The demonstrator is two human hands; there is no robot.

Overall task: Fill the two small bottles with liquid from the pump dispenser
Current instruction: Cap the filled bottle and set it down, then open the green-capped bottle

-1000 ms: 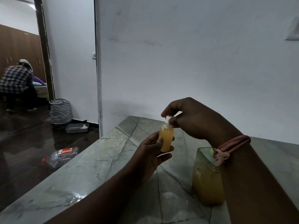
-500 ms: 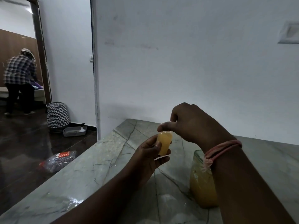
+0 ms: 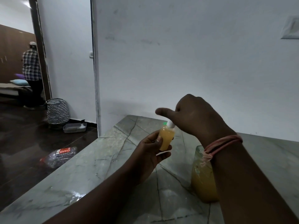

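My left hand point(image 3: 150, 151) grips a small bottle point(image 3: 166, 139) full of orange-yellow liquid and holds it upright above the counter. A white cap point(image 3: 171, 124) sits on the bottle's top. My right hand point(image 3: 195, 117) is over the cap with its fingers curled down around it and its thumb stuck out to the left. The large container of yellow liquid point(image 3: 202, 180) stands on the counter at the right, and my right forearm hides its top. No second small bottle is in view.
The grey marble counter point(image 3: 100, 167) ends at the left in a drop to a dark floor. A crushed plastic bottle point(image 3: 59, 156), a patterned basket point(image 3: 56, 112) and a grey tray point(image 3: 75, 127) lie there. A person point(image 3: 31, 73) stands in the doorway.
My right thumb has lifted off the cap and now points left, so the white cap shows again. The bottle stays in my left hand. The person in the doorway moved right.
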